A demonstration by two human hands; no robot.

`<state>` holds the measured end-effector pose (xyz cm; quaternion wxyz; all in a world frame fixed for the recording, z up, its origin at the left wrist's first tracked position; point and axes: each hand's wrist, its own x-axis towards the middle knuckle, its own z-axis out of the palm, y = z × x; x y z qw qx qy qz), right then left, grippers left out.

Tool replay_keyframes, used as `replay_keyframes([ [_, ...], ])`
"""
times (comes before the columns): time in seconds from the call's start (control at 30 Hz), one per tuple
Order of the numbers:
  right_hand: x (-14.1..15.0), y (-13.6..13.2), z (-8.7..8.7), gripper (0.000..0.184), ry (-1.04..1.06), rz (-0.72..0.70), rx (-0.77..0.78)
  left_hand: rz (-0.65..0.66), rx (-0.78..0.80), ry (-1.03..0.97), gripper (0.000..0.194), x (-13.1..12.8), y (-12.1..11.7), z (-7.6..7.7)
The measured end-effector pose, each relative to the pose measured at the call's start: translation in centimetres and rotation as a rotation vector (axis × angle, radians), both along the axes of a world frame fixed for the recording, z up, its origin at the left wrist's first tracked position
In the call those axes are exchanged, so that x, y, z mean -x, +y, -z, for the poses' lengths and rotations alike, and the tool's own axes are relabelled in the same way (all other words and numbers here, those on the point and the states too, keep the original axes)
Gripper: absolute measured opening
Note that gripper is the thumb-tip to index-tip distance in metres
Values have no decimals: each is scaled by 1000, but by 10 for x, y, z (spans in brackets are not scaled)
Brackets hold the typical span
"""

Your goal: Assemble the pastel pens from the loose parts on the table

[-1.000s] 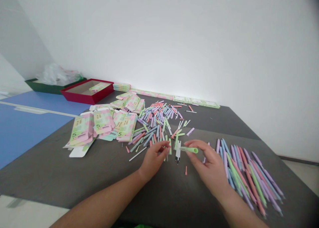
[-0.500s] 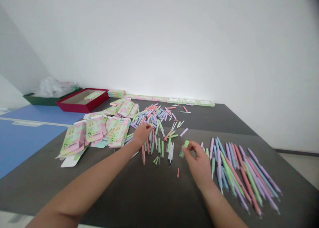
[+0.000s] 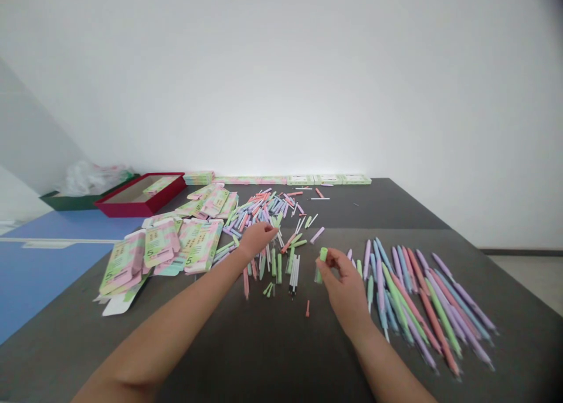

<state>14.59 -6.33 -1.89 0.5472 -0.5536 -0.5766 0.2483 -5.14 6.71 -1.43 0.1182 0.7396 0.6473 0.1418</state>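
Note:
My right hand [image 3: 345, 288] pinches a short green pen barrel [image 3: 324, 254] with a clear lower part, held upright above the dark table. Over the near side of a heap of loose pen parts [image 3: 285, 205], my left hand [image 3: 257, 239] has its fingers pressed together; whatever they grip is hidden. Below that hand lie green barrels [image 3: 279, 268], a bunch of white refills [image 3: 294, 275] with dark tips and small green pieces [image 3: 268, 289]. A small red piece [image 3: 307, 309] lies by itself nearer me.
Finished-looking pens [image 3: 422, 309] in several colours lie spread at the right. Printed cartons [image 3: 165, 241] are piled at the left. Behind them stand a red tray [image 3: 152, 206] and a green tray [image 3: 73, 202] with plastic bags. Flat boxes [image 3: 328, 179] line the wall.
My left hand has shifted slightly right over the heap. My right hand still holds the green barrel, now a little more upright. The view has tilted slightly.

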Motion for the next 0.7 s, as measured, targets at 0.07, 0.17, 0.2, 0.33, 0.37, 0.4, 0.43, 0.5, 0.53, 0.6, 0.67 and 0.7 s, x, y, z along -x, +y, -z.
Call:
replay_keyframes([
  [0.07,0,0,0,16,120,-29,22,82,-43,-75,38,-1,-24,-10],
  [0.17,0,1,3,19,230,-74,56,200,-81,-490,32,-4,-62,-17],
  [0.2,0,2,5,20,244,-83,68,205,-47,-603,30,-6,-73,-18],
  [0.33,3,4,10,21,268,-109,125,194,116,-930,25,-12,-100,-16],
  [0.37,4,5,11,22,268,-119,141,198,153,-985,24,-14,-103,-15],
  [0.4,5,5,11,23,270,-133,155,206,188,-1032,25,-15,-106,-14],
  [0.43,6,4,10,24,276,-148,164,217,222,-1072,25,-17,-108,-13],
  [0.5,7,3,8,27,295,-180,178,238,273,-1130,26,-19,-111,-11],
  [0.53,8,2,7,28,304,-195,183,246,282,-1140,25,-20,-113,-11],
  [0.6,9,0,5,28,320,-216,181,260,244,-1115,22,-20,-118,-12],
  [0.67,8,-1,4,28,317,-222,161,276,120,-1015,18,-19,-123,-16],
  [0.7,8,0,4,28,301,-220,145,286,33,-942,16,-18,-126,-19],
])
